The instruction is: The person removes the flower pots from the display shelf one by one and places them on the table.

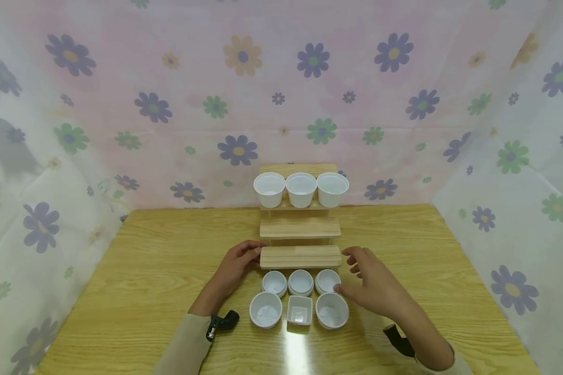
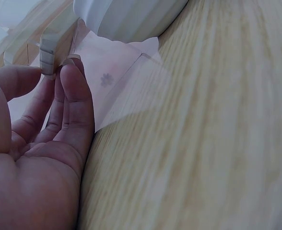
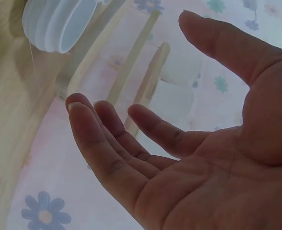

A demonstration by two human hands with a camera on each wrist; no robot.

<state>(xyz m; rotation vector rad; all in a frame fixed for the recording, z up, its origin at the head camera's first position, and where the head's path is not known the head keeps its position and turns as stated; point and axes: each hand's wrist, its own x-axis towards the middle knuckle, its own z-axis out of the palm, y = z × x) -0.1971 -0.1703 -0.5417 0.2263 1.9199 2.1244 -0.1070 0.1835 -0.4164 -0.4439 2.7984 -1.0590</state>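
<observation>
A tiered wooden stand rises in the middle of the table. My left hand is at the left end of its lowest board; in the left wrist view, thumb and fingers pinch that board's end. Beyond the board's right end, my right hand hovers with fingers spread and loosely bent, its palm bare in the right wrist view. The thumb overlaps the rim of a small white cup in the head view.
Three white tubs stand on the top tier. In front of the lowest board are more small white cups, then two round bowls with a square dish between them. Flowered cloth encloses the table's back and sides.
</observation>
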